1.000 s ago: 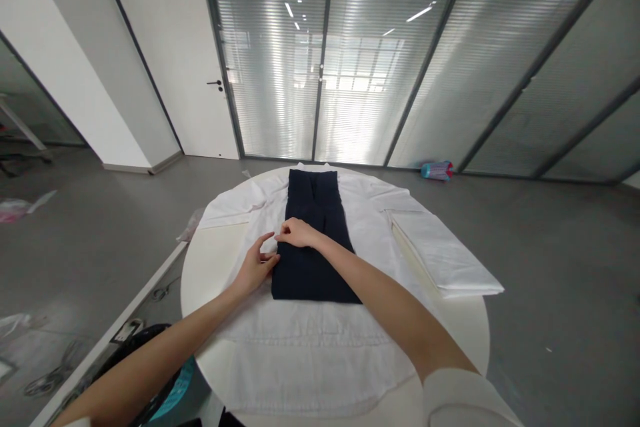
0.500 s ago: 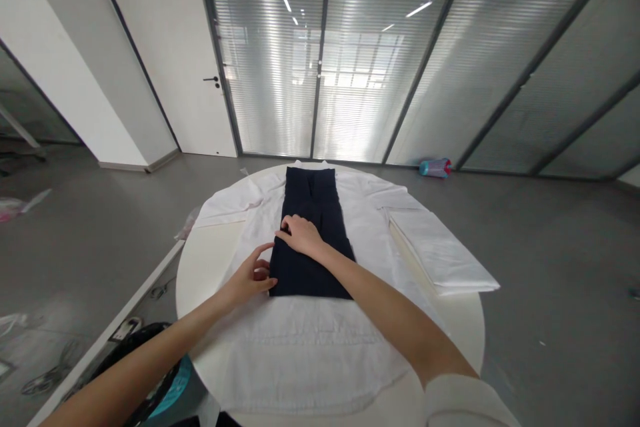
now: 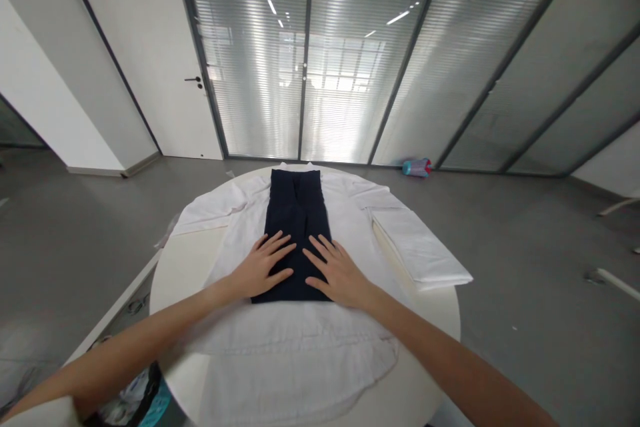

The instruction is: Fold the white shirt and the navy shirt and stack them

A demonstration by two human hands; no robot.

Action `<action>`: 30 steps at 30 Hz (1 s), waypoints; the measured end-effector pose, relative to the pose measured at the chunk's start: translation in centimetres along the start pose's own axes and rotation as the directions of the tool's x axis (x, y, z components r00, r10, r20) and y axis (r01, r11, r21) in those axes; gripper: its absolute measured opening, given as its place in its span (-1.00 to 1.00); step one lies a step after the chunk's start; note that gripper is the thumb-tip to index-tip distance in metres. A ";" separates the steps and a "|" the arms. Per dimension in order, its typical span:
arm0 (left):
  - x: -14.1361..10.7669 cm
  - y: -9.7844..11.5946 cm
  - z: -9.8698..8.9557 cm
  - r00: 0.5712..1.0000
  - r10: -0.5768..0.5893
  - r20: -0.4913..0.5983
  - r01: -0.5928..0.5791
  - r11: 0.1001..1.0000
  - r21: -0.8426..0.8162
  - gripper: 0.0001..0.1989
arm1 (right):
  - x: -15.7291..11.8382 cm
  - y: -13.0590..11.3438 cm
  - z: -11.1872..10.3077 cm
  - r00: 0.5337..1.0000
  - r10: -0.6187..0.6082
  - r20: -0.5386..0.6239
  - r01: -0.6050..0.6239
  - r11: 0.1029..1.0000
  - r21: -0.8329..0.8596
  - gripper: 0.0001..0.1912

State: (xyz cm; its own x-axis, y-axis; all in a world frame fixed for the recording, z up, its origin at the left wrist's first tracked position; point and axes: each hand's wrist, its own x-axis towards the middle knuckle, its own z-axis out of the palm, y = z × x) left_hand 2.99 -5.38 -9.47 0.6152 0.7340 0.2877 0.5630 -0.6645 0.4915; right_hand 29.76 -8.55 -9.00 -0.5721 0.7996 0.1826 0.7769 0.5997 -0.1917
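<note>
A dark navy garment (image 3: 296, 207), folded into a long narrow strip, lies on top of a white shirt (image 3: 300, 330) spread flat. My left hand (image 3: 265, 265) rests palm down on the left side of the navy cloth, its fingers spread. On the right side of the same cloth lies my right hand (image 3: 336, 270), also flat with fingers apart. Neither hand grips anything. Both palms cover part of the navy garment's lower half. The shirt's sleeves stretch out to either side, the right one ending in a flat white folded piece (image 3: 425, 247).
The round white table (image 3: 187, 273) carries the clothes. A bin with a black liner (image 3: 145, 387) stands on the floor at lower left. Against the glass wall lies a blue and pink item (image 3: 417, 167). A white door (image 3: 165, 80) is at back left.
My right hand has moved from the cloth's left edge to its right side and flattened. My left hand has come onto the cloth with fingers spread. The view has shifted slightly right.
</note>
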 end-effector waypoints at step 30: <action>19.6 -14.8 -5.6 0.651 -0.758 0.034 0.194 0.123 -0.973 -0.68 | 3.4 4.8 2.1 0.933 0.266 -0.243 -0.017 0.706 0.708 -0.75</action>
State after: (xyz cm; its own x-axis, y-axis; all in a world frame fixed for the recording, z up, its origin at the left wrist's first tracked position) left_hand 3.59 19.64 -6.48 -0.0079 0.9770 -0.2129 -0.3485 0.1969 0.9164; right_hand 30.97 -2.91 -11.33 -0.2632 0.8977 0.3534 0.3722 0.4324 -0.8213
